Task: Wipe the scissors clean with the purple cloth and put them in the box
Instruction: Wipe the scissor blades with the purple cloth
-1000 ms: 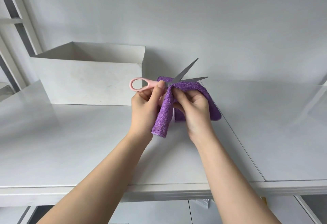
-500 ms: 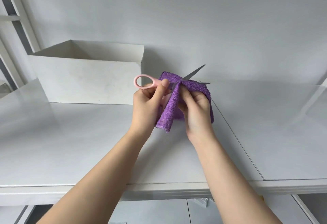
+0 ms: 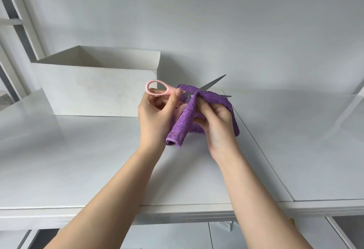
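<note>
Pink-handled scissors [image 3: 213, 83] are held in the air above the white table [image 3: 78, 160], blades apart and pointing right. My left hand [image 3: 155, 114] grips the pink handles, thumb on the upper loop. A purple cloth [image 3: 184, 122] is folded over the lower blade near the pivot, and my right hand [image 3: 215, 120] pinches it there. The lower blade's tip pokes out past the cloth. The open white box [image 3: 98, 89] stands at the back left, just left of the scissors.
A white wall rises behind the table. A seam runs diagonally across the table on the right. White window frames show at the far left. Below the table's front edge are lower shelves.
The cloth in my right hand has slid back along the blades towards the pivot, so more of the upper blade shows. The scissors stay in my left hand.
</note>
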